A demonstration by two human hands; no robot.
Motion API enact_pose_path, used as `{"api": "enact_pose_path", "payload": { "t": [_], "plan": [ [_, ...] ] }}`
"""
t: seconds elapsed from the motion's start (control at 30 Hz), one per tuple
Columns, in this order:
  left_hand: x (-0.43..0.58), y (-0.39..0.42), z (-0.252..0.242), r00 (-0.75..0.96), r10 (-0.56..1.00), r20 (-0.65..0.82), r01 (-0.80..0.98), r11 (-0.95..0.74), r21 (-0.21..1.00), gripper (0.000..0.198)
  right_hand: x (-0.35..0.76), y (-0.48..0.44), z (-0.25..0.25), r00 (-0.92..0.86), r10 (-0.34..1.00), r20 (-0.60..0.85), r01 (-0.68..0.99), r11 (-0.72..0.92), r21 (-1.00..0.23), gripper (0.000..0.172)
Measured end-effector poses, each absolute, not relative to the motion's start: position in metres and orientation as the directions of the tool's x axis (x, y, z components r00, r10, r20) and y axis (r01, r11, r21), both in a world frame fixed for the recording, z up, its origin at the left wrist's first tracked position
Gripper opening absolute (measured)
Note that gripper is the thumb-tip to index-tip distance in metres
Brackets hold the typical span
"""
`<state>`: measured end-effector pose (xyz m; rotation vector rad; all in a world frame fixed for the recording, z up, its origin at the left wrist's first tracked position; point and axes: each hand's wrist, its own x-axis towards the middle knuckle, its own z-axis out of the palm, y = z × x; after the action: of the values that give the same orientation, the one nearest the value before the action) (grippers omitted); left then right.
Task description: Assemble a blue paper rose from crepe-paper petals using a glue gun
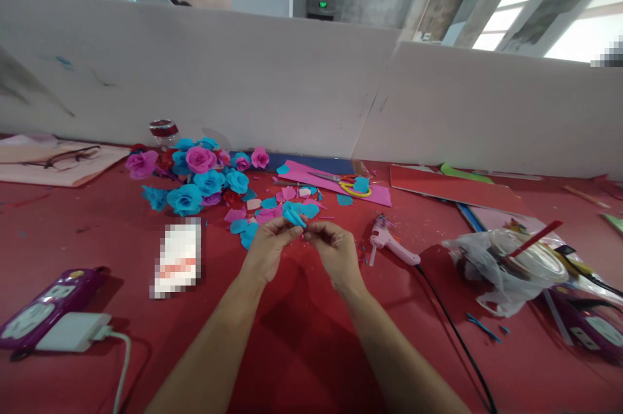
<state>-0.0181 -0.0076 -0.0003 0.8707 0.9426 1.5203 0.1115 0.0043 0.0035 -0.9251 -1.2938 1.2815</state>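
- The left hand [273, 240] pinches a small curled piece of bright blue paper [294, 217] between thumb and fingers; the piece sits above the red tabletop [296, 362], midway between the two hands.
- The right hand [335, 246] has its fingers bent together, fingertips close to the paper's lower right edge; I cannot tell whether they grip it.
- Loose blue and pink paper petals [238, 226] lie scattered just beyond the left hand; left of them stands a cluster of blue, pink and red paper flowers [209, 183].
- Beyond the hands lies a long magenta paper sheet [298, 172]; scissors with yellow and orange handles [354, 193] rest across it, a blue petal over one handle.
- A pale pink glue gun [396, 247] lies right of the right hand; its black cord runs toward the near edge.
- Farther right, a clear plastic bag [507, 298] surrounds a round, pale-lidded container [538, 261]; at far left lies a purple power strip [53, 297], a white charger [73, 334] plugged in.
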Motion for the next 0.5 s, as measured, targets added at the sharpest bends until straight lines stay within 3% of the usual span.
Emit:
{"api": "enact_pose_path", "payload": {
  "t": [0.2, 0.33, 0.5],
  "plan": [
    [-0.0171, -0.0082, 0.0055, -0.226, 0.969, 0.096, -0.452, -0.191, 0.871, 0.040, 0.1080, 0.0021, 0.0006, -0.151, 0.980, 0.127, -0.187, 0.098, -0.977, 0.007],
    [-0.0188, -0.0096, 0.0090, -0.181, 0.982, 0.060, -0.485, -0.142, 0.863, 0.041, 0.1083, 0.0020, 0.0025, -0.176, 0.978, 0.113, -0.222, 0.073, -0.972, 0.007],
    [-0.0223, -0.0104, 0.0094, -0.127, 0.989, 0.079, -0.474, -0.130, 0.871, 0.034, 0.1107, 0.0037, 0.0046, -0.242, 0.962, 0.128, -0.269, 0.061, -0.961, 0.020]
  ]
}}
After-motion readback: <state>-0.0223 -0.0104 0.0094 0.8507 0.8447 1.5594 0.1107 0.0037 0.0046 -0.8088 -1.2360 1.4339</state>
